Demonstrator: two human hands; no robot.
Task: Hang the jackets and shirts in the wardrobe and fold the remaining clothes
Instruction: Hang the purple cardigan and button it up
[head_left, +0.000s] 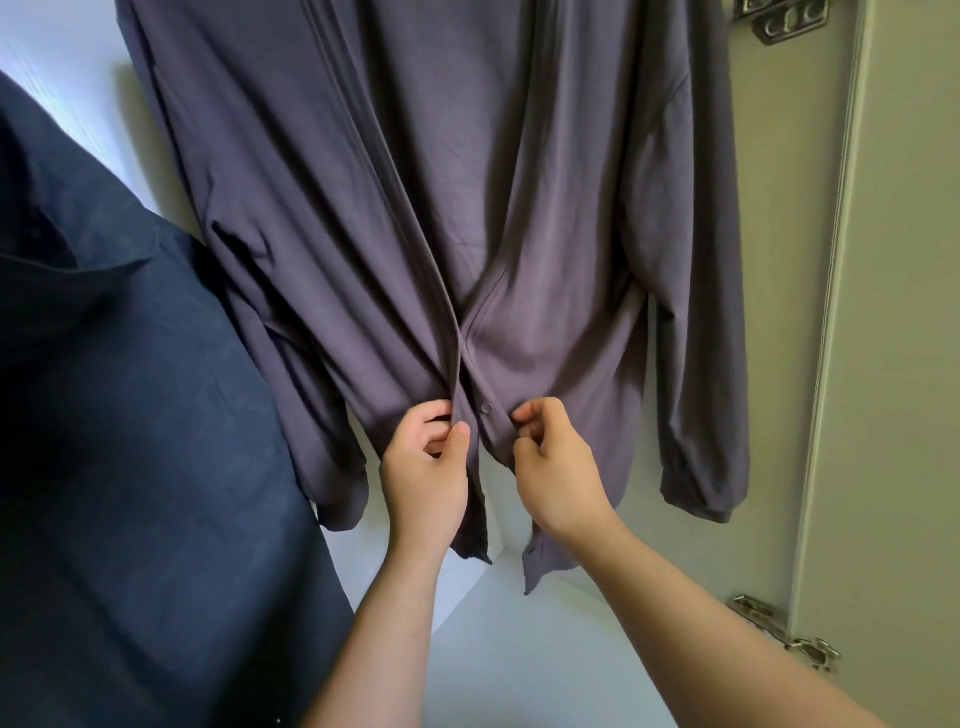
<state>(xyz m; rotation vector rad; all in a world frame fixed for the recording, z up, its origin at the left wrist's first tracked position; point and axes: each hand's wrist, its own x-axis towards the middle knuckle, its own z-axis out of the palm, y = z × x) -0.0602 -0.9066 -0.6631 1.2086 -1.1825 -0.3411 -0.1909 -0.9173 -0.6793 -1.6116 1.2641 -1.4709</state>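
**Head view, looking down into the wardrobe.** A grey-purple shirt (415, 208) hangs front-on in the middle of the scene. Its upper part runs out past the top edge, so what it hangs from cannot be told. The two front edges lie apart higher up and converge toward the hem, where your hands hold them close together.

- **Left hand:** your left hand (426, 473) pinches the left front edge between the thumb and curled fingers, just left of the overlap.
- **Right hand:** your right hand (558, 473) pinches the right front edge, fingertips bent in toward the cloth. It sits just right of a small button (487, 409) that shows on the placket between the two hands.
- **Relation:** the hands are near one another but do not touch. Below them the two shirt tails hang free and apart.

The sleeves hang at either side of the shirt. The left cuff (343, 499) is low on the left, near your left wrist. The right cuff (701, 499) is low on the right, in front of a pale wardrobe panel (893, 312).

A dark blue garment (130, 415) fills the near left of the scene and overlaps the shirt's left sleeve; what kind of garment it is cannot be told.

On the right, an upper hinge (779, 21) of bright metal shows at the top edge, and a lower hinge (784, 631) sits nearer to you. The white wardrobe base (519, 649) lies beneath the shirt tails, between your forearms.
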